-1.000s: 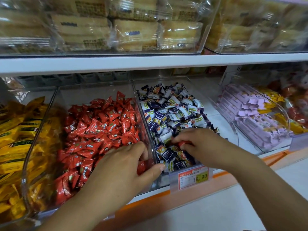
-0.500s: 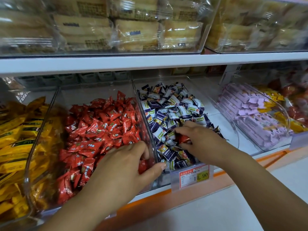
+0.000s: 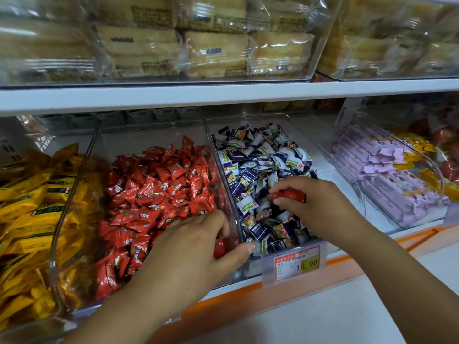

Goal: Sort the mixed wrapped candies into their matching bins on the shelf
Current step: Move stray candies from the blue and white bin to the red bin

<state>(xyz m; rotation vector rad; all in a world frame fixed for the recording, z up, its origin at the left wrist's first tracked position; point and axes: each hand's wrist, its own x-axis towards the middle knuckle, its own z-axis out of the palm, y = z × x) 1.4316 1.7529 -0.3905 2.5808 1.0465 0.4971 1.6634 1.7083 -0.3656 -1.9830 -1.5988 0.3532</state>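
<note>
Lifted right hand (image 3: 315, 207) off purple-and-white candies (image 3: 260, 157), centre right, pinching glossy red candy (image 3: 289, 194); clutching red candies (image 3: 221, 247) in left hand (image 3: 193, 249), lower centre.

We read one thing clearly: the price tag (image 3: 296, 263) at the shelf's front edge shows 19.90 on its yellow patch. Its smaller print and the candy wrappers' (image 3: 250, 175) lettering are too blurred for us.

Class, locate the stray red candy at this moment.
Head view, right of centre: the red candy is pinched in the right hand above the purple-and-white candy bin.
</note>
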